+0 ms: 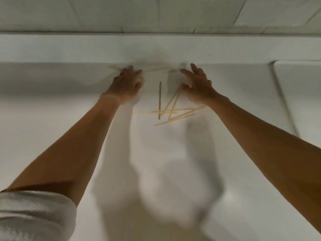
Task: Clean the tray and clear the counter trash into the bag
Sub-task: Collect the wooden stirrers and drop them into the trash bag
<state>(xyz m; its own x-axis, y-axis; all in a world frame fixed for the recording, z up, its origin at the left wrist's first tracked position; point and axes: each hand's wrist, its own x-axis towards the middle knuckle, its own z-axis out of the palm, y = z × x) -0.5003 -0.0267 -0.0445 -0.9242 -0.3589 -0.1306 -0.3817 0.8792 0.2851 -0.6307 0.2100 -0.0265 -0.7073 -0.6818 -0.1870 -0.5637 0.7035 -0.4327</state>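
Observation:
Several thin wooden stir sticks lie crossed in a loose pile on the white counter, between my two arms. More sticks lie blurred along the back edge of the counter. My left hand reaches to that back edge, fingers spread flat over the end of a stick there. My right hand is stretched forward too, fingers extended, thumb touching the upper ends of the piled sticks. Neither hand visibly grips anything. No tray or bag is in view.
A white ledge runs along the back below a tiled wall. At the right the counter drops into a rounded white basin or recess. My rolled white sleeve fills the lower left corner.

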